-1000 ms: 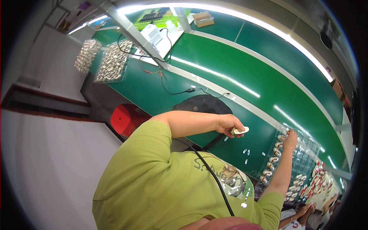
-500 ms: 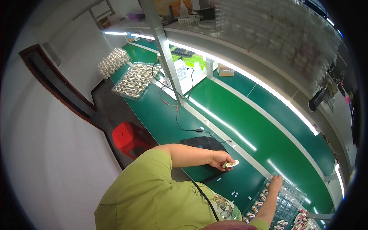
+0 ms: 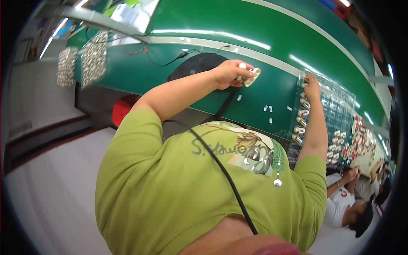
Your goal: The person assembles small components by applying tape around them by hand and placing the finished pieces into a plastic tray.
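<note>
My left hand is held over the green bench with its fingers closed around small cream plastic parts. An oval cream piece with a hollowed side sticks out past the fingertips, and a rounded whitish part shows by the thumb. To the right, my right hand reaches to the far left corner of a clear plastic compartment tray. Its fingers are bent together there; what they hold, if anything, is too small to make out. A column of white-and-brown parts fills the tray's left side.
A black rounded item lies behind my left forearm, beside a thin cable. Small white-blue pieces dot the bench. Filled trays stand far left, a red stool below. At right are red-and-white parts and other people.
The view has swung, so the bench lies more level and people appear at right. My left hand still holds the cream parts, now turned more upright. My right hand remains at the tray corner.
</note>
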Demonstrator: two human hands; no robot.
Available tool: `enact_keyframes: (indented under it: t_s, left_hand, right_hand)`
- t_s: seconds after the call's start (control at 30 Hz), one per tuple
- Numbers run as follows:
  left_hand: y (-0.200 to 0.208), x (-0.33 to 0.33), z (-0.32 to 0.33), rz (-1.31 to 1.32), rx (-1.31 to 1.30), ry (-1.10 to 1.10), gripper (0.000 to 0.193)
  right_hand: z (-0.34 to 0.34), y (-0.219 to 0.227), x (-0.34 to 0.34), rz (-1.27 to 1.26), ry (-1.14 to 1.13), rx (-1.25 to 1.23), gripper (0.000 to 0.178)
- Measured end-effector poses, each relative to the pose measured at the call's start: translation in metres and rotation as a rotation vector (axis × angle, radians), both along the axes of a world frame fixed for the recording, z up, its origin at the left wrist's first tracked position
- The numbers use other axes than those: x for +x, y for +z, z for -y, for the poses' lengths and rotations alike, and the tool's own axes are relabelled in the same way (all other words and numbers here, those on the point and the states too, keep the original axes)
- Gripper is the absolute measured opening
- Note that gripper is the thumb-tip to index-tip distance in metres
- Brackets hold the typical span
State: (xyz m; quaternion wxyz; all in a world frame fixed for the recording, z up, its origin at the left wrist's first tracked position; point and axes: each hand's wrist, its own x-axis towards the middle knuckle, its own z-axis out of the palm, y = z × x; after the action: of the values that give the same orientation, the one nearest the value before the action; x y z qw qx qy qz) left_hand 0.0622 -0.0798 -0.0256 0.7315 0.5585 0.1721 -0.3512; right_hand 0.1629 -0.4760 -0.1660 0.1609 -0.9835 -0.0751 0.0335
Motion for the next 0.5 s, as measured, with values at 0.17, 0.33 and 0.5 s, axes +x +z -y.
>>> enact_keyframes:
  t_s: [0.17,0.33,0.5]
  left_hand:
    - [-0.020,-0.006,0.019,0.307,0.064,-0.123,0.040]
    - [-0.017,-0.020,0.028,0.919,0.555,-0.303,0.044]
    - [-0.017,-0.022,0.049,1.019,0.602,-0.450,0.049]
  right_hand:
    - [-0.004,0.008,-0.008,0.154,0.001,0.072,0.046]
    - [-0.108,0.101,-0.086,-0.384,-0.038,0.567,0.034]
    - [-0.156,0.082,-0.149,-0.506,0.000,1.170,0.023]
